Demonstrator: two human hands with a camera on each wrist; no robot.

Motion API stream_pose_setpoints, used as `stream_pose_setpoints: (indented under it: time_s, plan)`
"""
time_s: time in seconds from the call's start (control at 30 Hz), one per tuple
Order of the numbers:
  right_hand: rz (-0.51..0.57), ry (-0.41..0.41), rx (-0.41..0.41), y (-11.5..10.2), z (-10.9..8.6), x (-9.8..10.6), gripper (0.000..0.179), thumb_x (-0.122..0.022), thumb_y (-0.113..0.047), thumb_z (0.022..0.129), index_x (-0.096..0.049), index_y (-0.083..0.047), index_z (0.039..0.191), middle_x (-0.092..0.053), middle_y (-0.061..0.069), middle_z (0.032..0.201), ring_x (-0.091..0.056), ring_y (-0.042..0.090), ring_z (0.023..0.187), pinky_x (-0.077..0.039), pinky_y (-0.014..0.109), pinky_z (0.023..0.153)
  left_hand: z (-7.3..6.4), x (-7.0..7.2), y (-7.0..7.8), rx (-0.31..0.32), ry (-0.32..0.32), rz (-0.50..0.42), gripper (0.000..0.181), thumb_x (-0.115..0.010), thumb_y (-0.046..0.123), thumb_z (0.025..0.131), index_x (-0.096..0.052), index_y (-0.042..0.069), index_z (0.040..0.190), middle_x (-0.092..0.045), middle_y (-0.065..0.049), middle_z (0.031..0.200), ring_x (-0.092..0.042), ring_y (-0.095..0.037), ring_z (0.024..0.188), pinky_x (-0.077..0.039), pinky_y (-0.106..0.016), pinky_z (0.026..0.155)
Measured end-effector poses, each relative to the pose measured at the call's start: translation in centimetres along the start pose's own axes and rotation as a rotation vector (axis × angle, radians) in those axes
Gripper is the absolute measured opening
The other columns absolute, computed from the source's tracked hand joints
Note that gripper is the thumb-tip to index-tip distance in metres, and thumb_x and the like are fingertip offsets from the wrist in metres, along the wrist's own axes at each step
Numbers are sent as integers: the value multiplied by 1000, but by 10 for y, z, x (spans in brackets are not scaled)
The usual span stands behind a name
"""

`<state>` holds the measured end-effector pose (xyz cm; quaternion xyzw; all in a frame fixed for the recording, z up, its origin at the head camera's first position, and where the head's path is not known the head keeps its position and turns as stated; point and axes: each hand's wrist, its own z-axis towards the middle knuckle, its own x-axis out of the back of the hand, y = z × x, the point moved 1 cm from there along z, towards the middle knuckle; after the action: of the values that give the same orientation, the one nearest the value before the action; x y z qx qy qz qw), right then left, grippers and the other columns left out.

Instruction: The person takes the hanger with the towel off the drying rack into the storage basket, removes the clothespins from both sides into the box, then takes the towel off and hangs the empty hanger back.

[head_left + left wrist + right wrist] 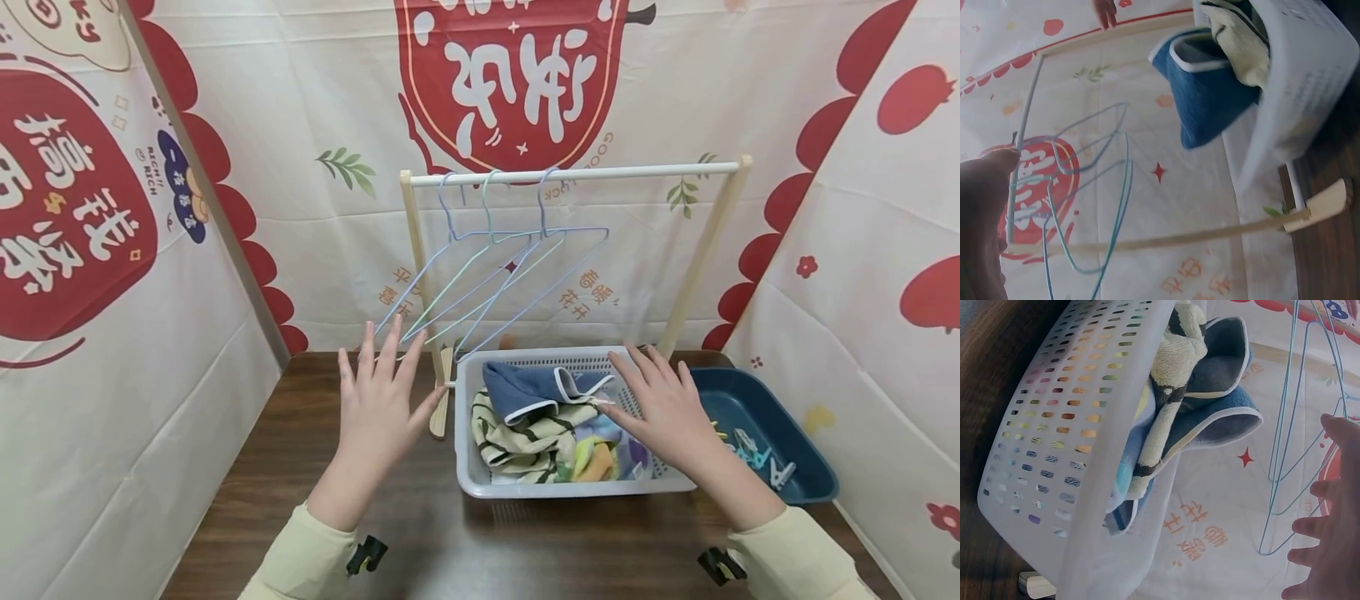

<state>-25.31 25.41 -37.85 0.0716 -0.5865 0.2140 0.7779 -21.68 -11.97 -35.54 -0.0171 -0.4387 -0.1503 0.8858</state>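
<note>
My left hand (378, 408) is raised with fingers spread, left of the light grey plastic basket (570, 491), and holds nothing. Above the basket's right side hovers my right hand (667, 408), its fingers also spread and empty. Folded or bunched cloths fill the basket: a blue cloth with white edging (525, 387) on top, a cream cloth with dark stripes (517, 442) beneath, and a multicolored cloth (596, 458) at the front. Behind, several thin wire hangers (491, 242), blue and mint green, hang from the white rod (637, 172) of a rack.
A dark blue tub (798, 433) with small clothespins (780, 475) stands to the right of the basket. The rack's wooden posts (705, 250) rise behind it, and a wooden foot (441, 408) juts out at left. Printed cloth walls enclose the brown table (420, 533).
</note>
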Motion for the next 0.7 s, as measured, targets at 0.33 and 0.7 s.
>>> stream_pose_setpoints:
  time_s: [0.33,0.7]
  plan:
    - [22,-77,-18,4,-9,-1,90,-54,-65,89,-22,-14,155,-5,15,162,3,42,145,12,70,103,-20,1,-29,35,-60,85,79,-64,57,86,-34,25,152,-17,-8,161,-3,-37,147,-6,-70,107]
    - [25,-141,-37,10,-16,-4,96,-53,-69,87,-12,-19,157,1,16,162,12,40,145,16,71,100,-39,0,-58,70,-134,124,81,-61,61,85,-31,28,153,-11,-8,162,8,-34,147,-6,-72,105]
